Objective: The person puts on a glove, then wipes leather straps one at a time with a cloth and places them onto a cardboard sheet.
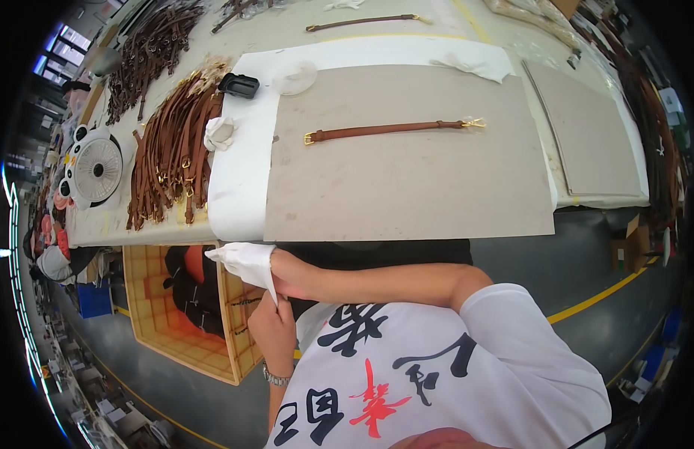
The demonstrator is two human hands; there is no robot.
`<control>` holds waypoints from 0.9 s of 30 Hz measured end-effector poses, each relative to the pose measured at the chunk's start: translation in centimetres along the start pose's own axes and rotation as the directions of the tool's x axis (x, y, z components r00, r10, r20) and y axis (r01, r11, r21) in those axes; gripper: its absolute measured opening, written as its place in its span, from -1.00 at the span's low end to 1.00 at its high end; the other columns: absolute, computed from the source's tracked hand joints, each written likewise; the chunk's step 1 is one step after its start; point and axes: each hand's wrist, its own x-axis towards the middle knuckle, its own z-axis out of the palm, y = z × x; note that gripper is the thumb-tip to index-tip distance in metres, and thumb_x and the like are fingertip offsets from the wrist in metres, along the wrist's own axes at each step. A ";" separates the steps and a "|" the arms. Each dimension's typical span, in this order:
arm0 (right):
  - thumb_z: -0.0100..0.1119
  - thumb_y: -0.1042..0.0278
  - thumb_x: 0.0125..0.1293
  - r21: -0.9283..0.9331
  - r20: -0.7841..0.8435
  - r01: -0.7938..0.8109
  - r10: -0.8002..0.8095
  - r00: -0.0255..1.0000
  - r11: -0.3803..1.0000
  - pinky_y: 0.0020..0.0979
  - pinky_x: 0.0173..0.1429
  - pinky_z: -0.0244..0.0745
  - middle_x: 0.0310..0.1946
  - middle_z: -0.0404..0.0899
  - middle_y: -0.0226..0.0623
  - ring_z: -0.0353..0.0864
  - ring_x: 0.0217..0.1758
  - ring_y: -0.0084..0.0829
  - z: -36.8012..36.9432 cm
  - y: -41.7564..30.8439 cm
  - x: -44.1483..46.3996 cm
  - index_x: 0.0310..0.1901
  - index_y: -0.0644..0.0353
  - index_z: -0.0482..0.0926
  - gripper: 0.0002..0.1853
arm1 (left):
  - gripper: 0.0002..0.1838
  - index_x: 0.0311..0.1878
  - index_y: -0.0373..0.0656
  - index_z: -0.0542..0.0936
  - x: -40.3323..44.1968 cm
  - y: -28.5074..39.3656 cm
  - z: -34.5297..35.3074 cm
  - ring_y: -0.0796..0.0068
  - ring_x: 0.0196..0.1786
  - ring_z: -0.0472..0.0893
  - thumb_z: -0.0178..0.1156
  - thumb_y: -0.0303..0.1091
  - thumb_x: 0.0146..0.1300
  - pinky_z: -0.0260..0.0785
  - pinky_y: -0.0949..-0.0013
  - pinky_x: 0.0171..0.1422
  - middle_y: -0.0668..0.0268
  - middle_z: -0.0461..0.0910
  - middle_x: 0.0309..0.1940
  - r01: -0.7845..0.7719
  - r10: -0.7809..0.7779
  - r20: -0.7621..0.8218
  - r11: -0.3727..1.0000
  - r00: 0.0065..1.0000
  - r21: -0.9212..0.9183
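One white cloth glove (241,259) covers the right hand (259,265), just off the front edge of the table (257,30); from my remote feed I log the left hand (271,329) pinching its cuff, while the right fingers' pose under the fabric I cannot tell. Risks, as I judge them: a lopsided tug could twist or tear the thin cuff; a weak pinch could let it slip; the metal-link wristwatch (276,376) could snag the weave; a dropped glove could land in the yellow crate (238,337) beside the hands. Materials: glove soft, matte, creased; crate rigid, ribbed, probably plastic. A slim brown leather strap (392,131), buckle brass-coloured, lies nearly straight on a flat, smudged grey-beige board (414,187); left of it, many similar straps form a dense, fringe-like heap (179,150).
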 end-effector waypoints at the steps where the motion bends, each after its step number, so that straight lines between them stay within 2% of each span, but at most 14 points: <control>1: 0.17 0.08 0.81 -0.001 -0.004 0.001 -0.001 1.000 1.000 -0.36 0.69 0.36 0.68 0.47 -0.50 0.40 0.71 -0.55 -0.1 0.0 -0.1 0.66 0.14 0.54 -0.45 | -0.83 -0.14 -0.31 0.69 0.0 0.2 0.1 -0.37 -0.26 0.65 0.18 -0.42 0.53 0.44 -0.14 -0.21 -0.21 0.66 -0.32 -0.013 0.013 0.016 0.999 1.000 -0.034; 3: 0.18 0.15 0.80 -0.169 0.065 0.046 -0.035 0.997 0.985 -0.35 0.75 0.30 0.66 0.51 -0.42 0.39 0.72 -0.52 0.1 -0.1 -0.4 0.57 0.21 0.62 -0.51 | -0.82 -0.15 -0.32 0.68 -0.2 0.4 0.2 -0.37 -0.27 0.65 0.19 -0.41 0.53 0.44 -0.14 -0.23 -0.20 0.66 -0.32 -0.023 0.024 0.025 0.999 0.999 -0.050; 4: 0.18 0.23 0.78 -0.329 0.079 0.145 -0.125 0.989 0.933 -0.34 0.72 0.36 0.53 0.66 -0.32 0.52 0.65 -0.46 0.6 -0.2 -0.7 0.53 0.29 0.64 -0.54 | -0.82 -0.15 -0.32 0.68 -0.3 0.4 0.2 -0.37 -0.29 0.64 0.19 -0.41 0.53 0.43 -0.14 -0.24 -0.20 0.66 -0.32 -0.032 0.034 0.032 0.998 0.999 -0.062; 8: 0.11 0.36 0.77 -0.527 0.166 0.213 -0.146 0.975 0.823 -0.30 0.61 0.52 0.29 0.84 -0.21 0.73 0.46 -0.33 -0.1 0.7 -0.8 0.40 0.32 0.72 -0.63 | -0.81 -0.21 -0.31 0.67 -0.7 1.0 -0.2 -0.34 -0.30 0.66 0.24 -0.38 0.53 0.45 -0.16 -0.24 -0.16 0.66 -0.35 -0.089 0.094 0.051 0.993 0.994 -0.082; 9: 0.14 0.41 0.71 -0.747 0.278 0.334 -0.186 0.942 0.575 -0.30 0.55 0.56 0.32 0.81 -0.16 0.75 0.41 -0.28 -0.9 0.3 -0.3 0.35 0.26 0.75 -0.66 | -0.80 -0.22 -0.31 0.66 -0.7 0.5 -0.1 -0.32 -0.31 0.67 0.25 -0.38 0.53 0.45 -0.16 -0.24 -0.14 0.67 -0.36 -0.122 0.124 0.043 0.991 0.991 -0.047; 10: 0.17 0.45 0.63 -0.771 0.323 0.403 -0.244 0.915 0.494 -0.30 0.53 0.57 0.34 0.78 -0.12 0.74 0.39 -0.23 -1.0 0.3 -0.2 0.33 0.20 0.77 -0.64 | -0.80 -0.23 -0.30 0.66 -0.6 0.6 -0.3 -0.32 -0.31 0.67 0.26 -0.37 0.52 0.46 -0.16 -0.24 -0.13 0.67 -0.37 -0.092 0.095 0.026 0.992 0.995 -0.087; 11: 0.17 0.48 0.58 -0.831 0.396 0.468 -0.270 0.877 0.301 -0.31 0.54 0.56 0.45 0.70 -0.15 0.71 0.44 -0.20 -1.7 0.7 0.1 0.41 0.17 0.72 -0.57 | -0.79 -0.24 -0.30 0.65 -0.4 0.8 -0.3 -0.32 -0.31 0.66 0.26 -0.36 0.52 0.47 -0.16 -0.24 -0.12 0.66 -0.38 -0.062 0.063 0.010 0.990 0.998 -0.128; 12: 0.15 0.48 0.59 -0.910 0.356 0.383 -0.173 0.918 0.157 -0.32 0.60 0.50 0.55 0.61 -0.15 0.65 0.53 -0.16 -1.0 -0.3 -0.2 0.51 0.13 0.65 -0.50 | -0.81 -0.24 -0.29 0.65 0.0 0.8 -0.4 -0.29 -0.33 0.66 0.28 -0.38 0.49 0.47 -0.12 -0.25 -0.10 0.66 -0.40 -0.028 0.024 -0.033 0.988 0.999 -0.150; 14: 0.17 0.45 0.62 -0.880 0.243 0.293 -0.177 0.954 0.374 -0.23 0.75 0.31 0.62 0.51 -0.08 0.46 0.69 -0.03 -1.3 0.3 -1.0 0.61 0.08 0.56 -0.44 | -0.84 -0.24 -0.28 0.65 0.4 0.2 -0.3 -0.27 -0.35 0.65 0.30 -0.40 0.46 0.47 -0.09 -0.26 -0.07 0.65 -0.42 0.015 -0.030 -0.088 0.986 0.996 -0.168; 15: 0.18 0.48 0.48 -0.894 0.359 0.404 -0.227 0.905 0.196 0.01 0.73 0.32 0.47 0.58 0.04 0.50 0.56 0.16 -1.1 0.5 -0.8 0.63 0.14 0.53 -0.33 | -0.90 -0.21 -0.27 0.65 0.6 -0.2 -0.1 -0.20 -0.36 0.65 0.32 -0.45 0.43 0.49 -0.02 -0.26 -0.03 0.65 -0.41 -0.005 -0.015 -0.155 0.992 0.988 -0.127; 17: 0.19 0.47 0.48 -0.884 0.414 0.454 -0.264 0.871 0.114 0.07 0.71 0.33 0.45 0.59 0.05 0.49 0.56 0.20 -2.4 1.2 -0.6 0.62 0.15 0.53 -0.34 | -0.94 -0.17 -0.26 0.65 0.7 -0.3 0.4 -0.14 -0.37 0.65 0.34 -0.49 0.39 0.51 0.04 -0.25 0.00 0.65 -0.40 -0.015 -0.005 -0.216 0.996 0.976 -0.086; 19: 0.20 0.46 0.49 -0.903 0.393 0.423 -0.257 0.883 0.074 0.09 0.70 0.34 0.45 0.60 0.07 0.49 0.55 0.24 -2.2 1.5 -0.5 0.60 0.17 0.54 -0.36 | -0.84 -0.08 -0.23 0.63 1.0 -0.3 0.5 0.05 -0.36 0.67 0.37 -0.59 0.33 0.54 0.16 -0.23 0.09 0.65 -0.33 -0.046 -0.032 -0.388 0.981 0.921 -0.189; 23: 0.17 0.46 0.53 -0.929 0.370 0.362 -0.283 0.885 -0.083 0.13 0.67 0.35 0.44 0.61 0.13 0.50 0.53 0.32 -3.4 2.4 -0.4 0.53 0.22 0.58 -0.45 | -0.79 -0.01 -0.22 0.61 1.7 -1.9 0.8 0.20 -0.34 0.69 0.37 -0.62 0.34 0.56 0.22 -0.21 0.15 0.65 -0.23 -0.093 0.005 -0.429 0.979 0.903 -0.183; 27: 0.17 0.41 0.57 -0.966 0.188 0.220 -0.211 0.959 0.140 0.07 0.64 0.39 0.41 0.61 0.17 0.50 0.52 0.31 -3.9 2.3 -0.7 0.44 0.28 0.62 -0.54 | -0.85 -0.02 -0.20 0.63 2.4 -2.2 0.7 0.19 -0.34 0.68 0.37 -0.55 0.42 0.56 0.22 -0.21 0.17 0.68 -0.23 -0.095 0.059 -0.371 0.992 0.927 -0.082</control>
